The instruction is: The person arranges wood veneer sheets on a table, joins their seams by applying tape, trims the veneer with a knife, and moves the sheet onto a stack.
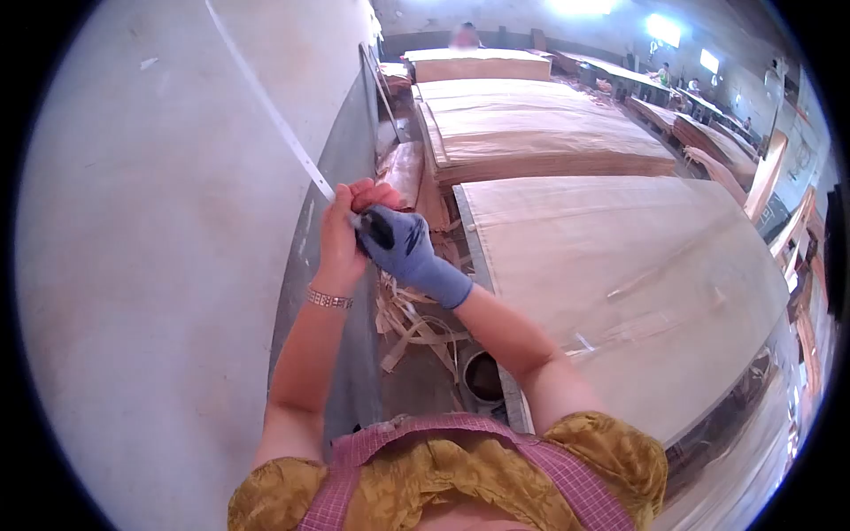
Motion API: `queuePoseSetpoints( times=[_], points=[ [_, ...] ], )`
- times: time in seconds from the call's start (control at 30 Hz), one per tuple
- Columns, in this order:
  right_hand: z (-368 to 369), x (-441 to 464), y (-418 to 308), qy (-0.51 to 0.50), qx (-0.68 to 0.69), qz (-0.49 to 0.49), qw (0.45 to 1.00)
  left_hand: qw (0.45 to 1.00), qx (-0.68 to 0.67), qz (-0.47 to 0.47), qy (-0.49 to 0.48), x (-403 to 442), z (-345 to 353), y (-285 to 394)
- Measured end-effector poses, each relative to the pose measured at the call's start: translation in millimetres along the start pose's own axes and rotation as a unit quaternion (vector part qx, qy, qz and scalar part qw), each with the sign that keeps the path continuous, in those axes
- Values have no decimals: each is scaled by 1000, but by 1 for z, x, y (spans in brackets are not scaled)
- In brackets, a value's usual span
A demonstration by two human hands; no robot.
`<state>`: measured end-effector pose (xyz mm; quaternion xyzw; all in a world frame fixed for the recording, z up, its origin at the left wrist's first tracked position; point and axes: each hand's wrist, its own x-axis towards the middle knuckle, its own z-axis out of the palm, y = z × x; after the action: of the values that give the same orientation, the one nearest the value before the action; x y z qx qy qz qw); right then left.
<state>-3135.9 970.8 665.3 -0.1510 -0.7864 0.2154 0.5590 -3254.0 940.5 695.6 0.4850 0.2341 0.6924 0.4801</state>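
Observation:
A long, thin pale strip slants from the upper left down to my hands, in front of a pale wall-like surface. Its lower end meets my bare left hand, whose fingers are closed around it. My right hand, in a blue-grey glove with dark patches, is closed right beside the left one. Between the two hands a dark object shows, too small to name. A patterned band is on my left wrist.
A large veneer sheet lies on a stack to the right, with more sheet stacks behind. Scrap strips and a round container are below my hands. People stand far back.

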Motion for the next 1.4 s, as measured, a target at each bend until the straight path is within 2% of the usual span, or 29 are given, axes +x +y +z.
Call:
queuePoseSetpoints(
  times=[0.03,0.07,0.13,0.2,0.23,0.3,0.37,0.4,0.53,0.57,0.6,0.63,0.7,0.77,0.83,0.87,0.93,1.0,1.07,1.1,1.13,1.17,1.2,1.23,1.27,1.37,1.4],
  points=[
    [0,-5,-3,56,-145,-82,984,998,-51,-6,46,2,2,-9],
    [1,-10,2,109,-127,-100,981,993,-78,-11,89,5,5,-16],
    [-2,-22,17,137,82,30,987,994,-76,-43,64,6,17,-14],
    [-12,-44,14,137,264,205,933,987,-106,-110,45,-3,20,-17],
    [-22,-56,9,143,350,262,888,987,-24,-153,33,-3,10,-27],
    [-28,-93,35,150,347,297,877,958,136,-253,-8,-3,-21,-59],
    [-37,-122,45,142,317,369,862,919,202,-323,-101,-1,-43,-86],
    [-30,-145,66,162,296,342,877,892,223,-361,-153,5,-53,-102],
    [-29,-182,79,151,239,474,834,790,249,-463,-315,27,-67,-167],
    [-29,-191,81,162,234,480,830,766,243,-479,-354,31,-66,-184],
    [-25,-200,85,175,231,490,822,726,230,-535,-365,33,-63,-199],
    [-22,-209,87,187,226,497,816,708,231,-534,-401,31,-66,-218],
    [-10,-241,96,207,186,503,818,671,228,-523,-474,22,-74,-259],
    [11,-274,101,219,144,504,823,642,221,-548,-488,9,-85,-289],
    [15,-315,86,163,92,632,752,625,234,-556,-495,-18,-101,-324],
    [17,-336,74,131,65,694,705,632,250,-529,-508,-32,-115,-349],
    [36,-407,55,159,-127,705,679,646,305,-512,-477,-69,-132,-398],
    [29,-414,16,54,-346,704,618,659,357,-480,-456,-92,-130,-431],
    [32,-410,-5,-67,-493,678,541,666,403,-439,-449,-111,-112,-451],
    [33,-409,-13,-129,-557,653,496,657,431,-436,-438,-122,-103,-458],
    [34,-405,-13,-150,-485,724,467,648,459,-431,-427,-128,-92,-463],
    [45,-430,-6,-20,-420,734,533,638,488,-426,-416,-133,-85,-469],
    [67,-474,3,112,-343,727,583,651,484,-416,-411,-151,-92,-490],
    [63,-466,14,291,-127,761,567,638,496,-422,-412,-157,-89,-492],
    [58,-453,26,478,51,737,474,625,508,-425,-412,-161,-82,-491],
    [65,-452,70,667,144,573,454,598,557,-407,-407,-171,-75,-491],
    [65,-454,82,650,111,570,490,593,575,-384,-413,-172,-72,-490]
  ],
)
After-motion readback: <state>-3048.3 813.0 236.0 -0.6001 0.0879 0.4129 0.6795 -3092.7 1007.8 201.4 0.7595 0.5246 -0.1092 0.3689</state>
